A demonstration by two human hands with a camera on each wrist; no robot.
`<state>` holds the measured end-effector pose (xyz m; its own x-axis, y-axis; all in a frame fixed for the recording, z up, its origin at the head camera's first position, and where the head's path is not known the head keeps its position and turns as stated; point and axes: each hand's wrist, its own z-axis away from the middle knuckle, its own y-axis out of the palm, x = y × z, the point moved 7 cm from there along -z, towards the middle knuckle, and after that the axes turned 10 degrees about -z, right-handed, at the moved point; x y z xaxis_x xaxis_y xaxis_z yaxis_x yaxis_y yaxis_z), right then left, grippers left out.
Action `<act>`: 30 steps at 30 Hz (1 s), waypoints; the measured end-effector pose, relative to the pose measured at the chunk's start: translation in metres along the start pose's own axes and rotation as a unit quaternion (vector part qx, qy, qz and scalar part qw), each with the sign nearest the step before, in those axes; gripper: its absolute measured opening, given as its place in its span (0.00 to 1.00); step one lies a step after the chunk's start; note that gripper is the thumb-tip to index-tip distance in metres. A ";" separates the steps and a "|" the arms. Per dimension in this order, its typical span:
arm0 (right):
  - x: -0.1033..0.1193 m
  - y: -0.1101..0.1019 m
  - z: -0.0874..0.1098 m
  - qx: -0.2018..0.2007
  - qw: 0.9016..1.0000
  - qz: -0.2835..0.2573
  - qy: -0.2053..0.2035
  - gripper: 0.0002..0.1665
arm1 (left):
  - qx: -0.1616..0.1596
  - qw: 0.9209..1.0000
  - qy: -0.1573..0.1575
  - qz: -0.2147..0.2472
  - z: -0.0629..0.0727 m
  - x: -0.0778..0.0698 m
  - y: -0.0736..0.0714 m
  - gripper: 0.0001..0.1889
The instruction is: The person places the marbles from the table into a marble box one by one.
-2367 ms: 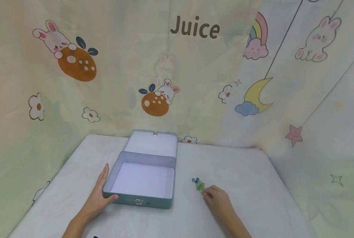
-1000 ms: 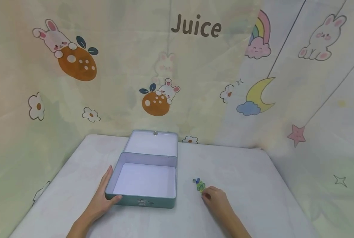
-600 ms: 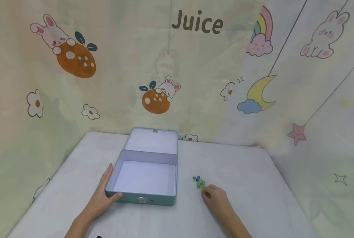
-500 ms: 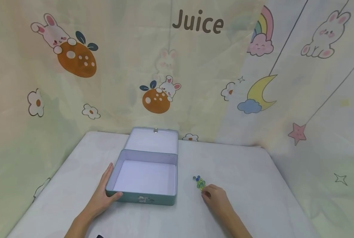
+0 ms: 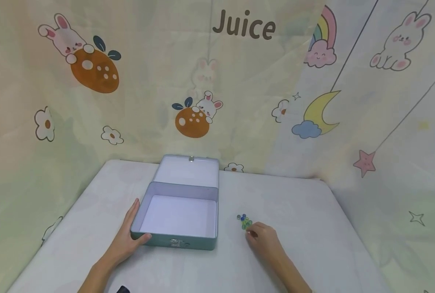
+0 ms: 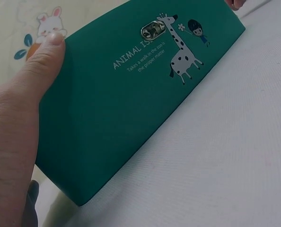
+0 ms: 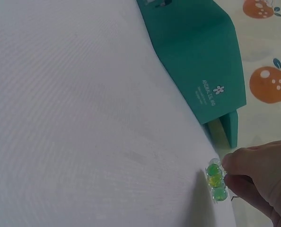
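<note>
A green tin box (image 5: 173, 241) stands on the white table with its lid (image 5: 186, 171) folded back and its bare pale inside showing. My left hand (image 5: 126, 240) holds the near left corner, fingers straight along the side wall and thumb on the front wall. In the left wrist view the thumb (image 6: 46, 61) lies against the printed front. Right of the box is a small cluster of glass marbles (image 5: 244, 221), green, yellow and blue. My right hand (image 5: 265, 240) has its bent fingertips at the cluster's near end. Whether a marble is pinched between them is hidden.
A cloth backdrop (image 5: 137, 81) with printed rabbits and flowers rises behind and beside the table (image 5: 290, 211). A small black object (image 5: 122, 289) shows at the bottom edge of the head view.
My right fingertips have shifted slightly left at the marbles. The box and my left hand appear slightly further right than at first. The head view has tilted a little.
</note>
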<state>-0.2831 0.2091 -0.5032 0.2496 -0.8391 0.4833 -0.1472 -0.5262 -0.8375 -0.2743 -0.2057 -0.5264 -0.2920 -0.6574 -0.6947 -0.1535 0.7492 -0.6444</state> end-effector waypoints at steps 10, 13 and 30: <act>0.009 -0.010 -0.007 -0.007 0.999 -0.020 -0.028 0.09 | 0.005 1.000 -0.002 0.004 -0.004 -0.003 -0.002 0.57; 0.011 -0.012 -0.008 -0.010 0.999 -0.032 -0.033 0.10 | 0.007 1.000 -0.005 0.008 -0.002 -0.002 -0.002 0.58; 0.040 -0.021 -0.012 -0.062 0.987 -0.062 -0.134 0.11 | 0.019 1.000 -0.011 -0.013 0.005 0.002 -0.001 0.59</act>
<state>-0.2815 0.1850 -0.4634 0.5143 -0.7099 0.4812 -0.2125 -0.6490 -0.7305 -0.2699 -0.2085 -0.5288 -0.2680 -0.6787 -0.6838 -0.1249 0.7282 -0.6738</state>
